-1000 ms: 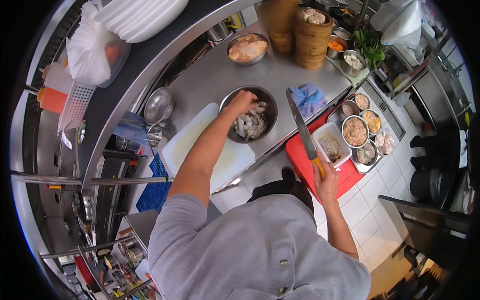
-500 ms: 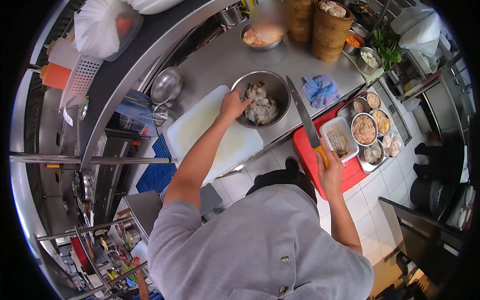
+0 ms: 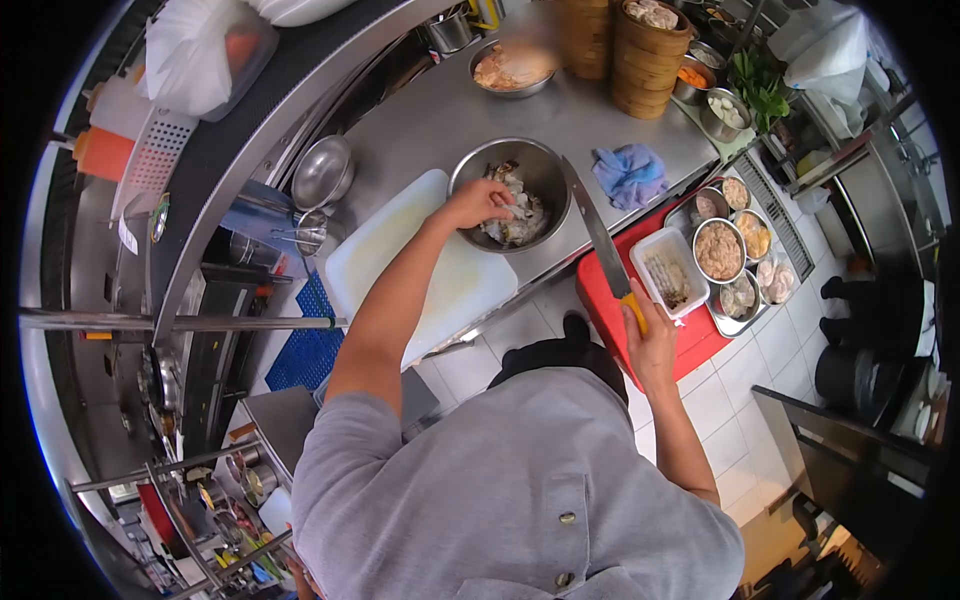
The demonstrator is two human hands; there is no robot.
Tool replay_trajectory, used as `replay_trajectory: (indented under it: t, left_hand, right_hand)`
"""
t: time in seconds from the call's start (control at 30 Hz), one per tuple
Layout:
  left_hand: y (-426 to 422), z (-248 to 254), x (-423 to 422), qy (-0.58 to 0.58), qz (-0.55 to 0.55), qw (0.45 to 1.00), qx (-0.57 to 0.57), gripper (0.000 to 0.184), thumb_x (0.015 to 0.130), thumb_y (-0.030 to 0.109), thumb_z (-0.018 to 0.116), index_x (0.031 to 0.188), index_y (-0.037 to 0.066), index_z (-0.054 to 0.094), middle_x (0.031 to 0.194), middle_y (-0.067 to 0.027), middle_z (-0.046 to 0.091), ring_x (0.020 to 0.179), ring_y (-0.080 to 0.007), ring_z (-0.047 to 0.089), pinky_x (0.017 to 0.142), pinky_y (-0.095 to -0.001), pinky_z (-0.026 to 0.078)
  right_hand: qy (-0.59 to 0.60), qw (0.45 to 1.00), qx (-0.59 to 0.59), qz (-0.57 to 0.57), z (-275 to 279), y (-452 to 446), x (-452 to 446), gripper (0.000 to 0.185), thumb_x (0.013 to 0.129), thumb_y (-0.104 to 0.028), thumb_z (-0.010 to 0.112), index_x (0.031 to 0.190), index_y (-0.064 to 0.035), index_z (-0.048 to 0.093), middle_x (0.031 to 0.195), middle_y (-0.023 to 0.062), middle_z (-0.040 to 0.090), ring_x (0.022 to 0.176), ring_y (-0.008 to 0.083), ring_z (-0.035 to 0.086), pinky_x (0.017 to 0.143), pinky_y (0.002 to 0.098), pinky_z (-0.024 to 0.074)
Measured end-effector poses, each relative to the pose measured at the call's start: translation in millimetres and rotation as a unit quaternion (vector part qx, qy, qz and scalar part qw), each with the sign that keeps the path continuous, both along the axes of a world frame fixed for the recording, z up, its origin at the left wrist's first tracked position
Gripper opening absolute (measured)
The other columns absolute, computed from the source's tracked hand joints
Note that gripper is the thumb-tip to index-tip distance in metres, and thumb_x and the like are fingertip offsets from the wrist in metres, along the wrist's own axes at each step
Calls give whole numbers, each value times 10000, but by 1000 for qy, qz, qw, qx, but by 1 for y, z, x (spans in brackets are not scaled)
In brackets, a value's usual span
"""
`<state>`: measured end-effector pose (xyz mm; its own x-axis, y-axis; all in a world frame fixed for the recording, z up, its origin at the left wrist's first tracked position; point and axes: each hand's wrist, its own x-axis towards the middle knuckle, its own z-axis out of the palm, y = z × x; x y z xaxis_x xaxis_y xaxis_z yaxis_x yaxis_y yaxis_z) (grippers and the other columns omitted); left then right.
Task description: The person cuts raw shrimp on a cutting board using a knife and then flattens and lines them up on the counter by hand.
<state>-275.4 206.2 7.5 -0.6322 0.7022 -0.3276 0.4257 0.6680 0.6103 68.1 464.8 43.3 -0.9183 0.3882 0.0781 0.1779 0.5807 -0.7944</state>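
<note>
My left hand (image 3: pixel 482 204) reaches over the rim of a steel bowl (image 3: pixel 466 165), its fingers drawn together on the raw shrimp (image 3: pixel 524 226) inside. The fingertips partly cover what they pinch. In my right hand (image 3: pixel 652 345) is a large knife (image 3: pixel 598 225), gripped by its yellow handle. Its long blade points away from me, past the bowl's right side, with the tip over the steel counter. Close to the right hand stands a white plastic tub (image 3: pixel 668 262) with some shrimp in it, on a red board or lid (image 3: pixel 612 290).
A white cutting board (image 3: pixel 400 265) lies left of the bowl. A blue cloth (image 3: pixel 630 176) is right of the blade. Several small bowls of fillings fill a metal tray (image 3: pixel 735 325). Bamboo steamers (image 3: pixel 645 65) and a bowl of orange-pink food (image 3: pixel 512 72) stand at the back.
My left hand has moved from the bowl's rim into the bowl, onto the shrimp. My right hand still holds the knife in nearly the same place. The view has shifted slightly.
</note>
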Motion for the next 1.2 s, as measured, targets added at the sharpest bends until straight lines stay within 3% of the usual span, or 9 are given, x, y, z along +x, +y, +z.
replay_trajectory:
  t: [0.07,0.3,0.37,0.53,0.63,0.73,0.93,1.07,1.2]
  left_hand:
    - [-4,5,-3,-83,37,989,117,313,845,112,830,1128,47,714,1006,-31,728,993,-132,667,812,-309,539]
    - [-1,21,0,-167,-10,978,128,331,883,101,775,1199,50,691,1191,-82,701,1088,-193,658,926,-348,535]
    - [9,18,1,193,30,981,14,293,897,144,719,1185,87,707,1229,-123,698,1133,-296,642,966,-411,514]
    - [24,-2,-8,243,-15,968,-66,299,884,186,706,1169,98,711,1179,-157,709,1136,-377,632,990,-467,494]
    - [31,6,-16,129,28,989,-67,285,860,172,760,1126,82,712,1035,-111,748,1022,-308,691,951,-422,521]
    - [14,24,-22,-59,129,976,165,312,820,120,858,1078,42,702,963,11,704,833,-131,634,777,-294,532]
    - [-73,95,46,175,179,952,176,405,783,97,871,1140,60,684,1046,-5,694,930,-116,612,822,-279,511]
    - [-143,51,95,105,315,934,131,431,785,63,851,1176,78,671,1072,-19,703,995,-121,598,853,-292,505]
    - [-191,-27,155,163,282,938,120,332,844,55,769,1163,80,682,1108,-70,701,979,-243,665,873,-347,544]
  right_hand:
    - [94,994,50,-10,-14,2,1,448,952,-94,689,1396,-113,629,845,196,661,700,367,641,670,437,513]
    - [67,997,33,-16,-8,1,-3,452,951,-101,690,1399,-119,627,857,197,657,698,364,639,668,442,513]
    - [84,996,31,-8,-7,-2,-8,453,952,-111,691,1400,-131,627,857,197,651,694,364,640,663,447,512]
    - [60,997,41,11,3,-8,-11,450,954,-127,694,1399,-140,627,859,198,653,710,370,650,666,449,516]
    - [56,997,47,13,5,-7,-9,449,953,-128,696,1396,-132,627,868,200,660,707,375,653,661,443,520]
    - [78,996,44,10,6,-9,-9,440,953,-113,692,1388,-114,631,869,203,661,706,367,658,654,433,519]
    - [132,987,-58,67,-2,-33,-20,426,953,-89,683,1376,-95,636,855,216,663,735,342,677,675,419,533]
    - [51,975,-104,188,-12,-67,-34,416,960,-110,674,1373,-84,632,901,228,687,769,379,685,696,415,545]
    - [27,956,-104,273,-62,-109,-48,414,975,-130,655,1383,-72,619,834,217,681,710,389,669,658,415,543]
